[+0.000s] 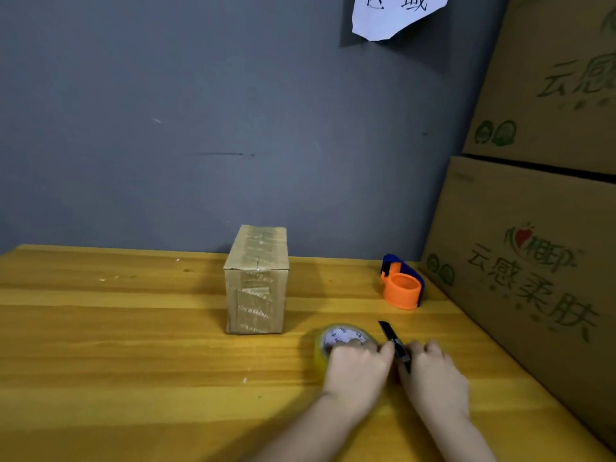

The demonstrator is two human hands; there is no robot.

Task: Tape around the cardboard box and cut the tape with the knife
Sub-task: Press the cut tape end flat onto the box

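The left grip [358, 365] lies palm-down over the near edge of the tape roll [343, 341], fingers curled onto its rim and pressed against it; whether they have truly closed round it I cannot tell. The right grip [433, 371] sits just beside it, closed loosely on the handle end of the knife [393, 341], with the left fingertips touching the knife from the other side. The knife's long axis runs from between the two hands away and slightly leftward, its dark far end pointing toward the back of the desk [133, 345].

The relation that matters: the cardboard box [256, 281] stands to the left of both hands and farther from the person, apart from the roll, its long axis running away from the viewer. The left hand, already on the roll, is the nearer one to it, so carrying the tape across leftward and forward looks like its job, while the right keeps the knife ready. The box's near end and top already show glossy strips of tape.

Counted: one cardboard box on the desk, one tape roll, one knife, two hands. Also one orange and blue tape dispenser [401, 285] near the right rear, and two large printed cartons [533, 261] stacked along the right side.
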